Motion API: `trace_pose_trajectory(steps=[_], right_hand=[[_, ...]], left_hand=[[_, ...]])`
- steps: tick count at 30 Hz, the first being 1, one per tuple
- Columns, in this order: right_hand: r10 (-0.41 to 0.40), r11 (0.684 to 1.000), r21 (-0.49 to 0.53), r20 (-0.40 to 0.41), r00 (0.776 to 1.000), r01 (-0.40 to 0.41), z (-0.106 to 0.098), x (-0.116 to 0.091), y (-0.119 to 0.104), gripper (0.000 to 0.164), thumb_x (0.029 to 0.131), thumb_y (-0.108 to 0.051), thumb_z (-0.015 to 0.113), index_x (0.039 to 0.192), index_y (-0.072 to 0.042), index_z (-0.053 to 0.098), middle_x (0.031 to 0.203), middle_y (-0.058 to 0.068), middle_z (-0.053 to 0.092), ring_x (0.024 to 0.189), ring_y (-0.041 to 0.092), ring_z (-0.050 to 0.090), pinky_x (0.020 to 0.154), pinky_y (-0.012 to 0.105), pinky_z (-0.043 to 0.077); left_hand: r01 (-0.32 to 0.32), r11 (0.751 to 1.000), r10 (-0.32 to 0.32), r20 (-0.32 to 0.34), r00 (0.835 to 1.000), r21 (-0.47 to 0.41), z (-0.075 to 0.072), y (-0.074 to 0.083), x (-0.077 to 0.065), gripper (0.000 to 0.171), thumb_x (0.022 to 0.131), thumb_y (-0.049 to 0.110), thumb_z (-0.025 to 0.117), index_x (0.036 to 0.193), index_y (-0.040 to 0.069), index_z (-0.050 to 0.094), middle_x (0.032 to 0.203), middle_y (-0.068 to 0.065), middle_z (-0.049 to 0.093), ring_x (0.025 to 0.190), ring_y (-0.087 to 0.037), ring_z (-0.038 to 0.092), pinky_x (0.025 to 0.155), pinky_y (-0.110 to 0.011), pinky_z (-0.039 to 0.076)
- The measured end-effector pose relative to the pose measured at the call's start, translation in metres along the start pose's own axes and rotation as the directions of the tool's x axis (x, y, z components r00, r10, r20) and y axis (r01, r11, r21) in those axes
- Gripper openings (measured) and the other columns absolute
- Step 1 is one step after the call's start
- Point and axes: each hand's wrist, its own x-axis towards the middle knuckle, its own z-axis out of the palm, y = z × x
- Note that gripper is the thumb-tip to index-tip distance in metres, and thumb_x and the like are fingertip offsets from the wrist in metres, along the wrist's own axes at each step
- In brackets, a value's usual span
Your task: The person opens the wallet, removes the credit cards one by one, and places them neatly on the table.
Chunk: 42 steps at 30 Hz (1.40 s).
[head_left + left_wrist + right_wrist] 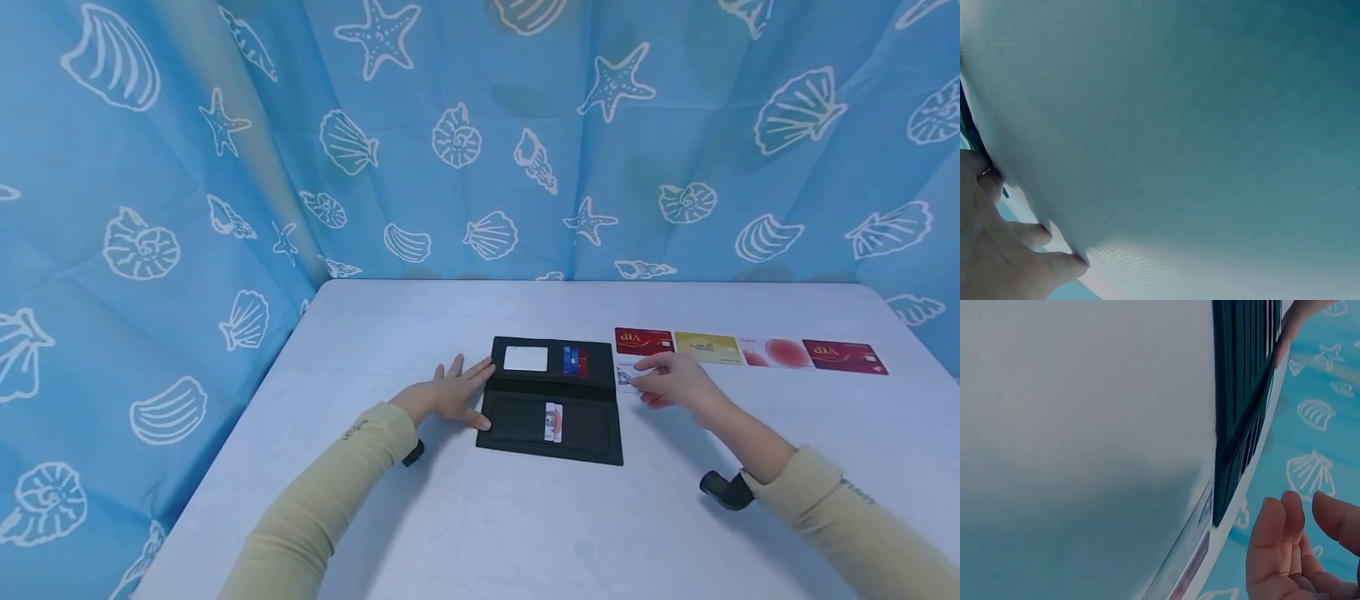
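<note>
Left hand [452, 396], fingers spread wide, rests against the left edge of an unfolded wallet [517, 414], while the right hand [671, 383], thumb and fingers curved with a gap between them, hangs at a white card [625, 379]; whether it touches the card cannot be told. Behind, a blue curtain [450, 217] of white shells and starfish rises above a pale tabletop [510, 533], and beige sleeves [292, 508] cover both arms. Black and flat on the tabletop, the wallet lies between the two hands. Beyond the right hand, four cards form a row: a red card [645, 342] nearest the wallet, then a gold card [708, 348], a pink card [775, 352] and a second red card [845, 357], both reds marked "VIP." Partly hidden by fingers, the white card lies just on the near side of the first, beside the wallet's right edge. A white panel [526, 358] and blue and red slivers [572, 361] show in the wallet's far half, a small pale card [553, 422] in the near half.
</note>
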Motion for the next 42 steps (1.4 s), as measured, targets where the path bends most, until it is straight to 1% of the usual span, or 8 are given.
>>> trace_pose_trajectory(steps=[6, 10, 13, 23, 29, 36, 39, 42], right_hand=[[-0.021, 0.999, 0.025, 0.056, 0.998, 0.019, 0.016, -0.006, -0.012, 0.043, 0.087, -0.017, 0.062, 0.119, 0.008, 0.048, 0.094, 0.021, 0.063, 0.072, 0.022, 0.064, 0.067, 0.028, 0.055], [0.007, 1.0, 0.026, 0.069, 0.998, -0.009, 0.028, -0.006, -0.017, 0.04, 0.087, -0.016, 0.062, 0.117, 0.007, 0.05, 0.085, 0.015, 0.063, 0.066, 0.018, 0.063, 0.065, 0.028, 0.055], [0.015, 1.0, 0.019, 0.083, 0.996, -0.016, 0.038, -0.004, -0.019, 0.037, 0.086, -0.016, 0.062, 0.114, 0.006, 0.052, 0.084, 0.012, 0.063, 0.063, 0.016, 0.061, 0.063, 0.028, 0.055], [-0.014, 1.0, 0.01, 0.172, 0.985, 0.013, 0.063, 0.0, -0.025, 0.031, 0.086, -0.01, 0.062, 0.11, 0.008, 0.056, 0.08, 0.011, 0.063, 0.058, 0.014, 0.06, 0.059, 0.027, 0.054], [-0.001, 0.999, -0.04, 0.215, 0.977, 0.01, 0.076, 0.002, -0.032, 0.031, 0.084, -0.01, 0.065, 0.11, 0.006, 0.057, 0.078, 0.009, 0.062, 0.055, 0.014, 0.058, 0.056, 0.026, 0.054], [0.039, 0.996, -0.087, 0.21, 0.977, -0.022, 0.084, 0.006, -0.036, 0.029, 0.083, -0.012, 0.067, 0.105, 0.004, 0.058, 0.082, 0.01, 0.062, 0.053, 0.014, 0.057, 0.055, 0.025, 0.053], [0.059, 0.997, -0.06, 0.226, 0.972, -0.046, 0.083, 0.008, -0.036, 0.025, 0.084, -0.011, 0.066, 0.102, 0.004, 0.059, 0.079, 0.009, 0.061, 0.053, 0.013, 0.057, 0.054, 0.024, 0.053], [0.099, 0.994, 0.014, 0.267, 0.958, -0.107, 0.079, 0.01, -0.038, 0.023, 0.085, -0.011, 0.064, 0.102, 0.004, 0.058, 0.077, 0.008, 0.061, 0.054, 0.013, 0.056, 0.055, 0.022, 0.052]], left_hand=[[0.006, 1.0, -0.006, 0.002, 1.0, -0.004, 0.001, 0.001, 0.001, 0.099, 0.077, 0.055, 0.063, 0.149, 0.021, 0.004, 0.155, 0.007, -0.007, 0.139, -0.034, -0.012, 0.109, -0.057, -0.001], [0.01, 1.0, -0.01, 0.006, 1.0, -0.001, 0.0, 0.001, 0.0, 0.099, 0.077, 0.055, 0.063, 0.149, 0.021, 0.004, 0.155, 0.007, -0.007, 0.139, -0.034, -0.012, 0.109, -0.057, -0.002], [0.01, 1.0, -0.01, 0.01, 1.0, 0.005, 0.0, 0.001, 0.0, 0.1, 0.077, 0.056, 0.063, 0.149, 0.021, 0.003, 0.155, 0.007, -0.007, 0.139, -0.034, -0.012, 0.109, -0.056, -0.001], [0.009, 1.0, -0.009, 0.003, 1.0, -0.001, 0.002, 0.0, 0.001, 0.1, 0.076, 0.055, 0.064, 0.149, 0.021, 0.004, 0.155, 0.007, -0.007, 0.139, -0.035, -0.012, 0.109, -0.057, -0.001], [0.002, 1.0, -0.002, -0.001, 1.0, -0.011, 0.001, 0.0, 0.0, 0.1, 0.077, 0.054, 0.064, 0.149, 0.021, 0.004, 0.155, 0.006, -0.007, 0.139, -0.035, -0.012, 0.109, -0.057, -0.002], [-0.002, 1.0, 0.002, 0.003, 1.0, -0.009, 0.001, 0.0, 0.001, 0.1, 0.077, 0.055, 0.064, 0.149, 0.02, 0.004, 0.155, 0.006, -0.006, 0.139, -0.035, -0.012, 0.109, -0.057, -0.001], [0.003, 1.0, -0.003, 0.006, 1.0, -0.009, 0.001, 0.0, 0.001, 0.1, 0.077, 0.055, 0.063, 0.149, 0.02, 0.004, 0.155, 0.006, -0.006, 0.139, -0.035, -0.012, 0.109, -0.057, -0.002], [0.01, 1.0, -0.009, 0.014, 1.0, -0.004, -0.001, 0.001, 0.001, 0.1, 0.077, 0.055, 0.063, 0.149, 0.021, 0.003, 0.155, 0.006, -0.007, 0.139, -0.034, -0.013, 0.109, -0.057, -0.002]])
